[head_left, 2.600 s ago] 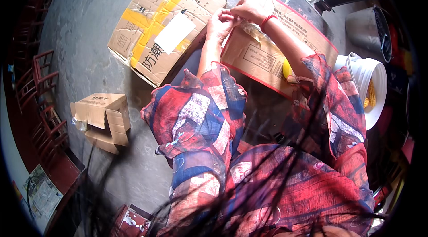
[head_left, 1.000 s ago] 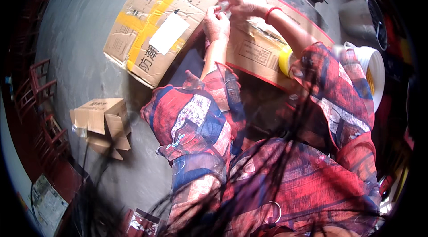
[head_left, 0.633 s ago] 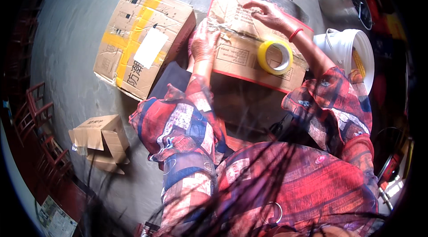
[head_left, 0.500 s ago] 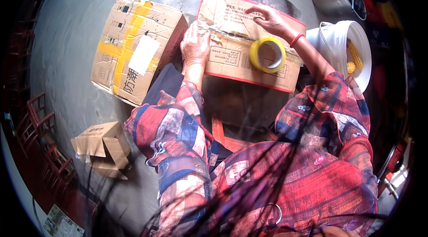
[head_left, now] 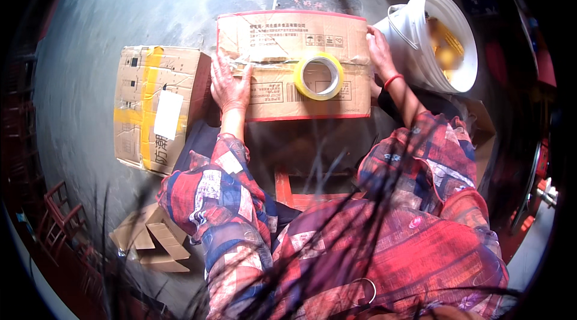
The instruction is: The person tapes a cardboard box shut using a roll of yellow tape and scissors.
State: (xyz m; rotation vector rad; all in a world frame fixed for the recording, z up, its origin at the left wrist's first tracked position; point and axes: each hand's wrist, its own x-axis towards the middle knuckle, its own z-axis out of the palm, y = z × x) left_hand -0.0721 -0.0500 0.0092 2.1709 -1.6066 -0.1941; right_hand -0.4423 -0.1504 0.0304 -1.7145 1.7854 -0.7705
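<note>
- Left hand (head_left: pixel 229 82) flat, fingers spread, pressed on the left end of the red-edged cardboard box (head_left: pixel 282 88); nothing gripped.
- Right hand (head_left: pixel 380 50) cupped against the box's right edge, fingers loosely open along it.
- Yellow tape roll (head_left: pixel 318 76) lying flat on the box top, between both hands.
- White bucket (head_left: pixel 421 43) just beside the right hand.
</note>
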